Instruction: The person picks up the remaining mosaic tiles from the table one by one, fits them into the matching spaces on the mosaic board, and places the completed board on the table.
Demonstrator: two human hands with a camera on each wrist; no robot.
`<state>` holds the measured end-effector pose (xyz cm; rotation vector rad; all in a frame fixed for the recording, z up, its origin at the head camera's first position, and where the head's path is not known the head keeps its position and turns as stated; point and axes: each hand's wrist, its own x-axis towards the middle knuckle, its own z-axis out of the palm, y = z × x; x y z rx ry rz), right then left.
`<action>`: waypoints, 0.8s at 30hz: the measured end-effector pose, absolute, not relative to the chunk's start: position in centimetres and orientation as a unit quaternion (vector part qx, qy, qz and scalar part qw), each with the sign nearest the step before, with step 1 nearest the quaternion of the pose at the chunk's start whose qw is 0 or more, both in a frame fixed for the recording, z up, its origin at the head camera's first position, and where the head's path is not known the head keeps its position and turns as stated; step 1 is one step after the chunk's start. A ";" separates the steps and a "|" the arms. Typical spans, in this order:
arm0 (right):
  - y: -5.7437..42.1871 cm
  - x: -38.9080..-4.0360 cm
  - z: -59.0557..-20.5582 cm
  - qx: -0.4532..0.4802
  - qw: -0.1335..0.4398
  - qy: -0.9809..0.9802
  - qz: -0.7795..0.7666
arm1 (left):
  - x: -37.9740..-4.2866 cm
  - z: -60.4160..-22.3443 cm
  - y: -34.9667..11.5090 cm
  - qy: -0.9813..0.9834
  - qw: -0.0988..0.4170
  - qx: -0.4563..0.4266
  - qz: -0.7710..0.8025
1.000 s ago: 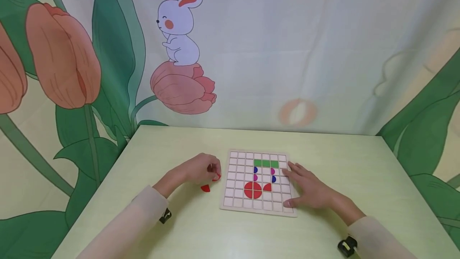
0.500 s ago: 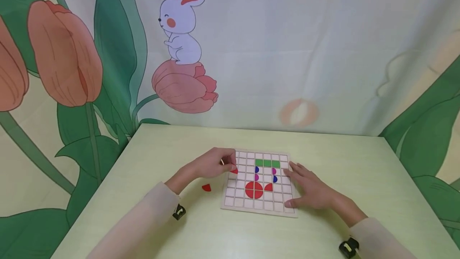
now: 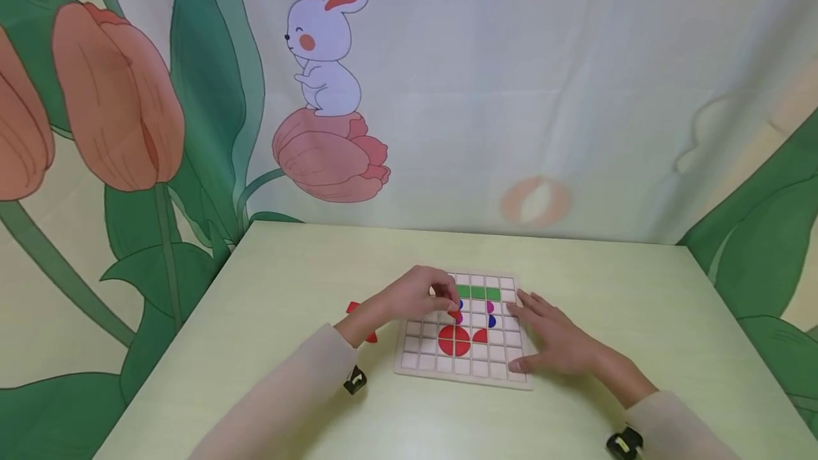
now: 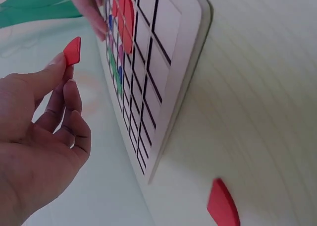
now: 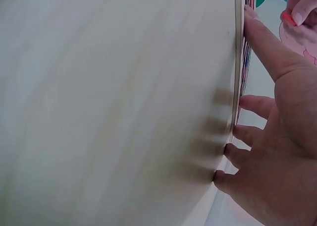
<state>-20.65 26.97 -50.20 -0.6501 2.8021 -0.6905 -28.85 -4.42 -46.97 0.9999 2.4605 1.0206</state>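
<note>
My left hand [image 3: 424, 294] pinches a red quarter-circle tile [image 4: 73, 51] between thumb and fingertips, held over the gridded board [image 3: 463, 380]. On the board lie a row of green square tiles [image 3: 479, 293], small blue half-circles [image 3: 491, 321] and pink half-circles [image 3: 490, 307]. Nearer the front, red quarters form a full circle [image 3: 454, 341], with a single red quarter tile [image 3: 480, 336] to its right. My right hand [image 3: 556, 339] rests along the board's right edge, its fingers spread and thumb at the near corner. The left hand hides part of the board's upper left.
Two loose red tiles lie on the table left of the board, partly behind the left forearm: one farther back [image 3: 353, 307], one nearer [image 3: 372, 338]. Behind the table's far edge hangs a curtain [image 3: 460, 126] printed with a rabbit and tulips. Black wrist devices [image 3: 355, 380] sit at both cuffs.
The left hand has lifted the red quarter-circle tile off the table's left side and carried it rightward over the board. The right hand stays at the board's edge.
</note>
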 end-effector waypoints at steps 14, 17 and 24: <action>27.1 -20.9 -50.6 -0.225 0.090 0.945 -0.221 | -28.1 -47.1 0.8 0.873 0.149 0.344 0.313; 27.1 -21.0 -50.6 -0.232 0.086 0.941 -0.229 | -27.9 -47.4 1.4 0.877 0.137 0.353 0.296; 27.0 -20.8 -50.6 -0.239 0.077 0.939 -0.235 | -27.3 -48.2 2.3 0.886 0.119 0.355 0.274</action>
